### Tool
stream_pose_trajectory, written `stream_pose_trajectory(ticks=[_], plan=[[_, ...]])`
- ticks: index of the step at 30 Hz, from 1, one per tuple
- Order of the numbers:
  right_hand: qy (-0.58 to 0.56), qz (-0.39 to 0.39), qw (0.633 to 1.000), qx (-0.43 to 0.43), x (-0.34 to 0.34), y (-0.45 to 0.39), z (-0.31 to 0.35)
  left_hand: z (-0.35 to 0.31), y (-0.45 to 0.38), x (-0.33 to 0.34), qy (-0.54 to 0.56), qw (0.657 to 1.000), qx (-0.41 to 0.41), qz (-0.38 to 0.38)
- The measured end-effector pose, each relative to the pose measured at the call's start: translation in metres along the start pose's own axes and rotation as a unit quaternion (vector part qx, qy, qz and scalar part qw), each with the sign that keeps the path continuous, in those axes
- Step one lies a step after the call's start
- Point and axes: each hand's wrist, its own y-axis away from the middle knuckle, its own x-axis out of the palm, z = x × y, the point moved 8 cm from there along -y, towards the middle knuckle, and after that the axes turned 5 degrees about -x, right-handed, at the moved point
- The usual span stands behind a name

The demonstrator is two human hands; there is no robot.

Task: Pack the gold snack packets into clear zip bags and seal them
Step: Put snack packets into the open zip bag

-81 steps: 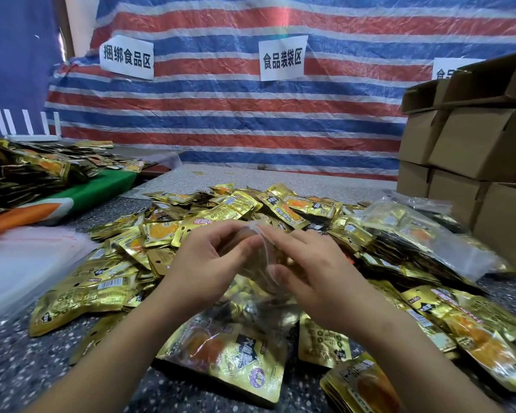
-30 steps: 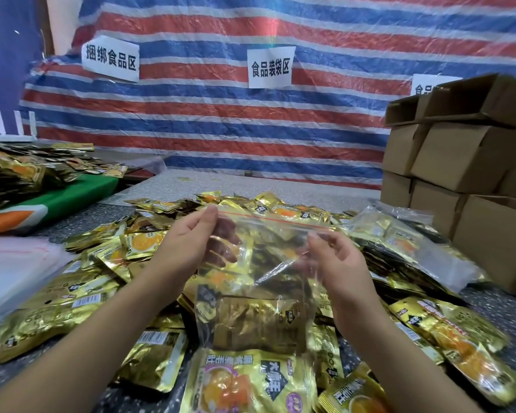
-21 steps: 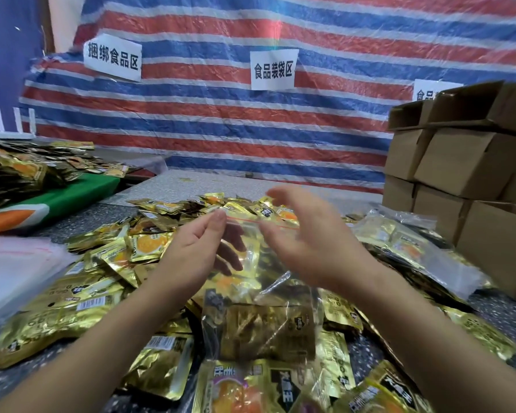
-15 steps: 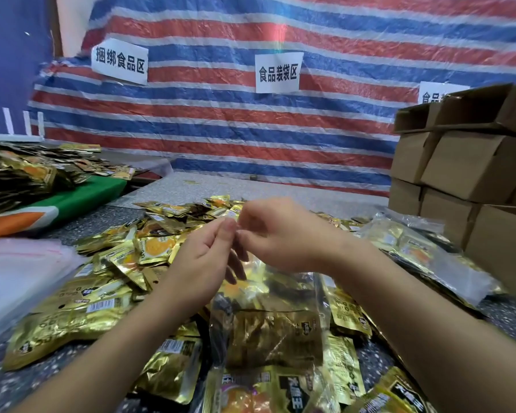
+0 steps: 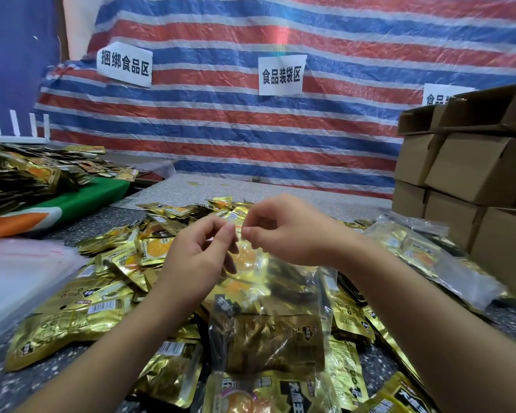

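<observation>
Left hand (image 5: 201, 257) and right hand (image 5: 283, 231) meet at the top edge of a clear zip bag (image 5: 268, 317), each pinching the strip between thumb and fingertips. The bag hangs from that grip, loaded with gold snack packets (image 5: 276, 342), its bottom over the loose packets (image 5: 72, 320) heaped across the middle of the speckled table (image 5: 0, 391). Filled bags (image 5: 423, 254) lie toward the right edge beside stacked cardboard boxes (image 5: 471, 168).
</observation>
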Motion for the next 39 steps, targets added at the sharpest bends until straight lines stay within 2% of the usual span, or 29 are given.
stream_pose_trajectory(ticks=[39], plan=[[0.033,0.004,0.999,0.027,0.0045,-0.0101,0.0004,0.0032,0.0001,0.0046,0.023,0.998,-0.032,0.042]])
